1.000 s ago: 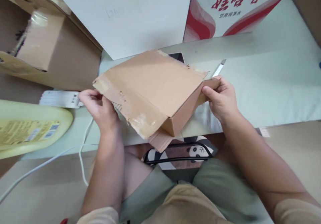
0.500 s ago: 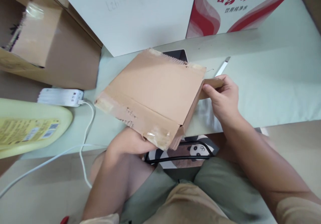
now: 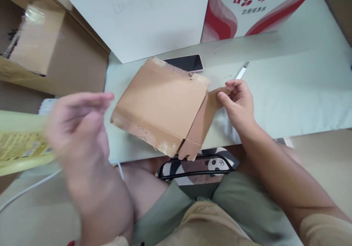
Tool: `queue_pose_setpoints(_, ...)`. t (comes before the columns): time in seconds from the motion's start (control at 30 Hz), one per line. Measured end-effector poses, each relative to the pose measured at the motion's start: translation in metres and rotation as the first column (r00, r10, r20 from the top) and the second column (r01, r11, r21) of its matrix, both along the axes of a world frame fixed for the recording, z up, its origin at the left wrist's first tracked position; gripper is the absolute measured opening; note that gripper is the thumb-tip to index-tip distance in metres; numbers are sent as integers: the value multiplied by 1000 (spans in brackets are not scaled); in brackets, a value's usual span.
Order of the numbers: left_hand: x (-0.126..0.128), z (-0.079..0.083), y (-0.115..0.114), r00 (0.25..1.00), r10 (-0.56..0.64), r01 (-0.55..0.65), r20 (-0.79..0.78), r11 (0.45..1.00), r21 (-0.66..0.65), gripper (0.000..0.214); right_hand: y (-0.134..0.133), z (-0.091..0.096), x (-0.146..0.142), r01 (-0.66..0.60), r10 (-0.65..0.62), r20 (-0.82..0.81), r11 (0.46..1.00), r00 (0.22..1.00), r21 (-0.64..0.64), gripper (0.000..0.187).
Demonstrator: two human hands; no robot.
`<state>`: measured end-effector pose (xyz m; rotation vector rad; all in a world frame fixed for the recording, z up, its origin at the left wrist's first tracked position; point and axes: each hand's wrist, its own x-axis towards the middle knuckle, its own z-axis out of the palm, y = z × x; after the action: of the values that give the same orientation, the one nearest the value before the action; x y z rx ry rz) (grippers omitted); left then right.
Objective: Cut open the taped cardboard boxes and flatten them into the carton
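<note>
A torn, unfolded brown cardboard box (image 3: 162, 102) lies tilted across the table's near part, with clear tape and ragged edges along its sides. My right hand (image 3: 239, 101) pinches the end of its right side flap between thumb and fingers. That flap is bent outward from the main panel. Left of the cardboard, my left hand (image 3: 82, 125) is raised off it, blurred, with fingers loosely spread and nothing seen in it. A dark-screened phone (image 3: 188, 63) lies partly under the cardboard's far edge. Just beyond my right hand rests a silver-white blade-tipped tool (image 3: 242, 70), its near end hidden.
A large white box (image 3: 154, 18) and a red-and-white printed carton (image 3: 247, 11) stand at the back. On the left are an open brown carton (image 3: 74, 55), a yellow-green bottle (image 3: 22, 161), a white power bank (image 3: 45, 106) and a white cable (image 3: 33, 187).
My left hand has come out from under the cardboard and swung up to the left. The cardboard has shifted slightly left and lower; its right flap is spread wider, and more phone shows.
</note>
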<state>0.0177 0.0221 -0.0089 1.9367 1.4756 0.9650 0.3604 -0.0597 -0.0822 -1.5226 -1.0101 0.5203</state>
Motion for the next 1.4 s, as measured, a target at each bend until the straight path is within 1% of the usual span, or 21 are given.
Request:
queue_pose_setpoints(0.03,1,-5,8,996,91,-91,-6,996,-16,46,1,-2,0,6,-5,30,1000,1000,-19,35)
queue_pose_setpoints(0.07,1,-11,16,988,151,-153,-35,985,-83,49,1,-3,1,9,-5,67,999,998,-52,40)
queue_pose_setpoints(0.13,2,-20,28,976,182,-210,-121,935,-287,56,2,-7,2,-6,30,158,989,987,-147,51)
queue_pose_setpoints(0.2,2,-27,36,977,157,-203,-142,884,-420,57,4,-10,3,-54,114,257,972,960,-229,56)
queue_pose_setpoints(0.3,3,-28,39,979,194,-204,-67,872,-446,44,5,-10,4,-112,210,376,958,903,-265,56)
queue_pose_setpoints(0.37,5,-23,37,979,201,-168,19,862,-478,46,4,-9,4,-113,227,398,950,889,-290,57)
queue_pose_setpoints(0.5,8,-4,28,950,190,-29,246,844,-536,61,2,-8,8,-119,247,329,923,911,-365,67)
queue_pose_setpoints(0.6,9,6,20,877,218,28,428,867,-498,69,1,-10,11,-108,200,261,938,944,-331,80)
queue_pose_setpoints(0.7,11,7,17,794,201,36,574,927,-374,71,2,-10,12,-22,56,134,970,989,-243,97)
queue_pose_setpoints(0.77,11,6,18,739,188,20,647,954,-300,70,3,-5,12,-1,-3,-28,988,1000,-156,94)
queue_pose_setpoints(0.8,10,4,19,719,184,12,670,961,-277,70,2,-2,12,-36,17,-139,991,990,-129,88)
queue_pose_setpoints(0.87,7,1,21,712,182,6,679,964,-264,69,0,7,12,-162,110,-363,980,925,-114,77)
queue_pose_setpoints(0.93,2,-4,24,776,156,26,611,960,-278,65,-3,15,13,-254,167,-490,960,856,-116,70)
queue_pose_setpoints(1.0,-3,-11,25,850,94,82,518,948,-307,61,-6,20,15,-239,156,-505,965,849,-103,67)
queue_pose_setpoints(1.07,-4,-20,26,878,21,162,478,927,-338,56,-8,20,18,-201,133,-482,975,866,-92,65)
queue_pose_setpoints(1.13,-1,-29,29,867,-36,208,496,932,-296,57,-9,17,21,-181,126,-440,980,889,-83,64)
queue_pose_setpoints(1.2,5,-38,35,848,-90,198,522,968,-154,62,-9,13,25,-186,152,-376,981,914,-53,63)
queue_pose_setpoints(1.23,9,-41,39,828,-116,179,549,982,-64,63,-10,11,28,-208,182,-343,977,922,-41,63)
queue_pose_setpoints(1.27,13,-43,42,811,-136,178,569,984,-18,65,-12,11,30,-245,220,-315,969,923,-42,62)
queue_pose_setpoints(1.33,20,-44,47,776,-135,151,616,988,25,71,-17,14,34,-341,303,-276,935,912,-98,60)
queue_pose_setpoints(1.4,27,-42,46,767,-98,149,635,988,-28,76,-25,21,37,-386,334,-261,904,906,-183,58)
